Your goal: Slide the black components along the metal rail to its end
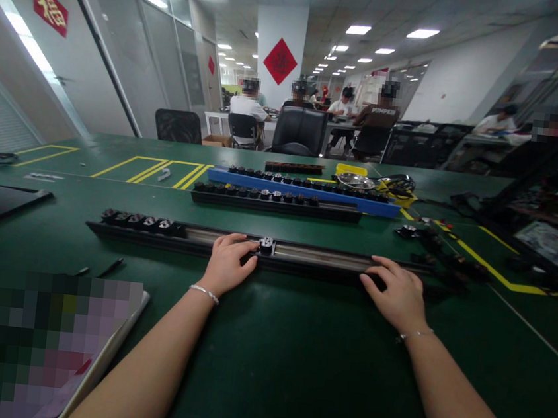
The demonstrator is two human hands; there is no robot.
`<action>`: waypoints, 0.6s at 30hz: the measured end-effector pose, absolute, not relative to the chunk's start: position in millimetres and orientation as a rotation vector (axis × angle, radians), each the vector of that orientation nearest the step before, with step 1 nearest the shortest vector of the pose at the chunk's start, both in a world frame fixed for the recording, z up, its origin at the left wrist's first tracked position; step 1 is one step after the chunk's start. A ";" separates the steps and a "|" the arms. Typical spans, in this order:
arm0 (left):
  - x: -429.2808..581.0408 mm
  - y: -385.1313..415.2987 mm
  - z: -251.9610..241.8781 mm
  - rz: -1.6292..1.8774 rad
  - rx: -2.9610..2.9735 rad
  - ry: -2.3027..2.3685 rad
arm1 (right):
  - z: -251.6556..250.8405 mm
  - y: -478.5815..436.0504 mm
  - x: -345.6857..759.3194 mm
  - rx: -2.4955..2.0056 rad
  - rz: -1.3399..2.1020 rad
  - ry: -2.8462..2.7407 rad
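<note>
A long black rail (314,255) with a silvery channel lies across the green table in front of me. My left hand (227,261) rests on its near edge, fingers curled, fingertips touching a small black slider block (266,245) sitting in the channel. My right hand (394,291) lies palm down on the rail further right, fingers bent over its edge. Several black slider blocks (138,221) are bunched at the rail's left end.
Behind are a second black rail (274,202) and a blue rail (305,189) loaded with blocks, a metal bowl (354,180) and loose parts (430,241) at right. A tablet (65,346) lies near left. Seated people and chairs are beyond the table.
</note>
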State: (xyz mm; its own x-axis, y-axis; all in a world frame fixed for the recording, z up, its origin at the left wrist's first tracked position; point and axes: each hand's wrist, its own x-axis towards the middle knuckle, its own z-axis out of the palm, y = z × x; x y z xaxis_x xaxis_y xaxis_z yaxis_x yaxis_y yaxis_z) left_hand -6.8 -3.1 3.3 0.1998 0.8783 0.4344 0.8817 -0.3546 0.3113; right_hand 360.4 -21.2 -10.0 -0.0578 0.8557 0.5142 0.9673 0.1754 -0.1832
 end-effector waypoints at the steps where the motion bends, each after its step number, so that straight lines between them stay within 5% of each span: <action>1: -6.7 -3.2 3.4 -0.867 -2.434 -1.778 | -9.8 -21.4 359.8 -1.708 -0.283 -1.942; 18: -3.2 -4.6 3.3 -0.840 -2.500 -1.708 | -6.9 -23.3 349.6 -1.702 -0.349 -1.957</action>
